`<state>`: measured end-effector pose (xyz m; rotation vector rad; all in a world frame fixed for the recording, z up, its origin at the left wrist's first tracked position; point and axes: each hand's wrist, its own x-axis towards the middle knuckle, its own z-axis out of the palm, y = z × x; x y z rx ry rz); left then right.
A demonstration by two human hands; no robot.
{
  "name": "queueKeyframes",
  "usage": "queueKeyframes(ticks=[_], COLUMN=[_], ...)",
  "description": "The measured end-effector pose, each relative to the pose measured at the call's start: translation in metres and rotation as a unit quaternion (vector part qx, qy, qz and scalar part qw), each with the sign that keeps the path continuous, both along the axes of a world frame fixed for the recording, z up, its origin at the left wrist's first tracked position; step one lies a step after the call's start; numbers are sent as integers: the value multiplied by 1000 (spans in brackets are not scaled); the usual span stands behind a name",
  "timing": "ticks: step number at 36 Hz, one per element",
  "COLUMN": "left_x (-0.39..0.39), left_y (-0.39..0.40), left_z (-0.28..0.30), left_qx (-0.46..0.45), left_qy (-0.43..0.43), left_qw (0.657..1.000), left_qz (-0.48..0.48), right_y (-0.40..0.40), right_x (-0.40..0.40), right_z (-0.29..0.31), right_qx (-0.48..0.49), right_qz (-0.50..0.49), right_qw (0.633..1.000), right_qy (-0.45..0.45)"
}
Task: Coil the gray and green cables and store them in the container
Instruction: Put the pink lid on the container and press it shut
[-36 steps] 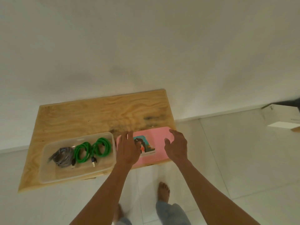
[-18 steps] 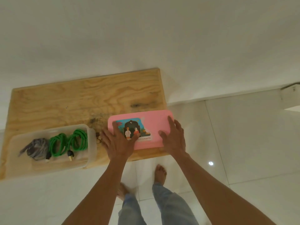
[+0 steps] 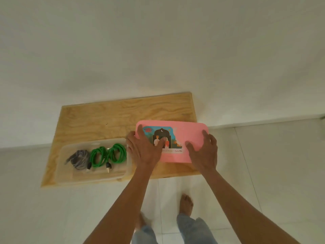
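Since half a second ago our two hands have shifted on the pink lid [image 3: 186, 136], and it now looks raised and tilted above the tabletop's [image 3: 109, 118] right part rather than lying flat there; a full second ago our hands were only reaching for it. Our left hand [image 3: 145, 150] has its fingers spread over the lid's left end and the printed picture, with the outer fingers at the lid's left edge; our right hand [image 3: 204, 152] lies with spread fingers over the lid's near right part, thumb on top. Both grips are wide and flat on the lid. We cannot tell whether any fingers curl under its edge.

The clear container [image 3: 70, 175] sits uncovered at the tabletop's near left corner, just beside our left hand. Inside it the gray cable [image 3: 80, 158] lies bundled at the left, and the green cable [image 3: 109, 154] lies coiled in two loops next to it, its plug ends pointing toward the near wall. The cables and container sit as they did in the earlier views.

The tabletop is bare light plywood with visible grain, its far edge against a plain white wall. The floor is pale glossy tile. Below our arms we see jeans legs and a bare foot [image 3: 186, 204] on the floor.
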<state>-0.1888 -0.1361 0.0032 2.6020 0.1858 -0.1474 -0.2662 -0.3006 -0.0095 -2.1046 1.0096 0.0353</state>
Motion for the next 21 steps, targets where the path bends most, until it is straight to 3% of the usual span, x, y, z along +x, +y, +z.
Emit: queueKeyframes(ticks=[12,21], left_x=[22,20], left_y=[187,286], left_z=[45,17], left_qx=[33,-4], left_qy=[-25,35], left_qw=[998,999], left_qz=[45,38], right_y=[172,272], right_x=[42,37], right_z=[46,28], right_qx=[11,-13], right_qz=[65,105], right_qw=[995,994], right_qy=[-73,-20])
